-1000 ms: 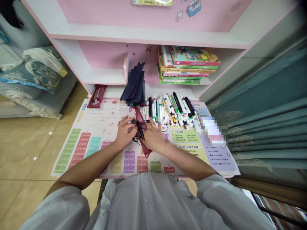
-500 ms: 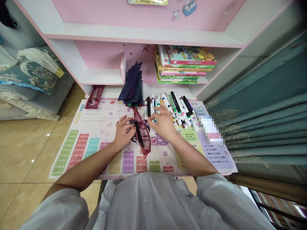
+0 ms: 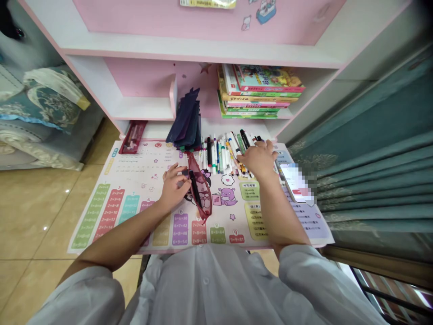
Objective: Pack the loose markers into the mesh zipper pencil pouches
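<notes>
Rightward I've swung the right hand (image 3: 259,160), fingers spread over the pens (image 3: 223,155) at the pouch's (image 3: 204,192) two o'clock. My left hand (image 3: 173,188) pinches the pouch's edge.

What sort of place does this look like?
Most likely a home study corner: there's a pink-and-white shelf unit, a stack of books inside it, and a mat printed with multiplication sums in front.

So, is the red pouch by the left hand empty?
No, a black pen lies in the red pouch, whose edge the left hand seems to pinch.
</notes>
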The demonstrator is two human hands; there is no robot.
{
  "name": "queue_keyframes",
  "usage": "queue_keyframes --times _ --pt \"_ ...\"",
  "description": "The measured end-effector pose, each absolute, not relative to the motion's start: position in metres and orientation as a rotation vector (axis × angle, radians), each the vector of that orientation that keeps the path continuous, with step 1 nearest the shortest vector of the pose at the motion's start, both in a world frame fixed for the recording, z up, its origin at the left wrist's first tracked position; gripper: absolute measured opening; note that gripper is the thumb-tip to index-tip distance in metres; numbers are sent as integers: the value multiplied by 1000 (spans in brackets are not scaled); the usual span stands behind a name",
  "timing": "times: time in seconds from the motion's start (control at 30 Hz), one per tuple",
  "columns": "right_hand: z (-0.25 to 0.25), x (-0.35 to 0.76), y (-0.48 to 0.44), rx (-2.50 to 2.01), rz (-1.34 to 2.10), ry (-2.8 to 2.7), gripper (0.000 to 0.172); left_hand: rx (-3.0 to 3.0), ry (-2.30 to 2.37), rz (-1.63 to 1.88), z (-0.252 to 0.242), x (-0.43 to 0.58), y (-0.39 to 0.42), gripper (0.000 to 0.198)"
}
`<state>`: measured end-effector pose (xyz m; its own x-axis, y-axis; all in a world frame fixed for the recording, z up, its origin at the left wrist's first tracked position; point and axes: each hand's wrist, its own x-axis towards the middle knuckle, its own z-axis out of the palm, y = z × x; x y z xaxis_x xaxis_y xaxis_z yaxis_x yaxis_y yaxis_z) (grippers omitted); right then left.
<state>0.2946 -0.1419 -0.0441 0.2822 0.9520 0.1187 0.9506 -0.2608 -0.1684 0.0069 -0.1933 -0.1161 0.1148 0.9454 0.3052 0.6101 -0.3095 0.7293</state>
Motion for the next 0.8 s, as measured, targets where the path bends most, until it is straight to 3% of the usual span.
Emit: queue_keyframes --times 0.37,0.63,0.8 --pt "-36 295 -144 -2405 139 -1866 25 1970 1515 1040 -113 7 -195 19" --pt "-28 291 -155 -2202 57 -1846 16 1973 1520 1044 -113 8 -194 20" --pt "-8 276 -184 -1959 166 -1973 20 1973 1530 1028 -112 9 -195 22"
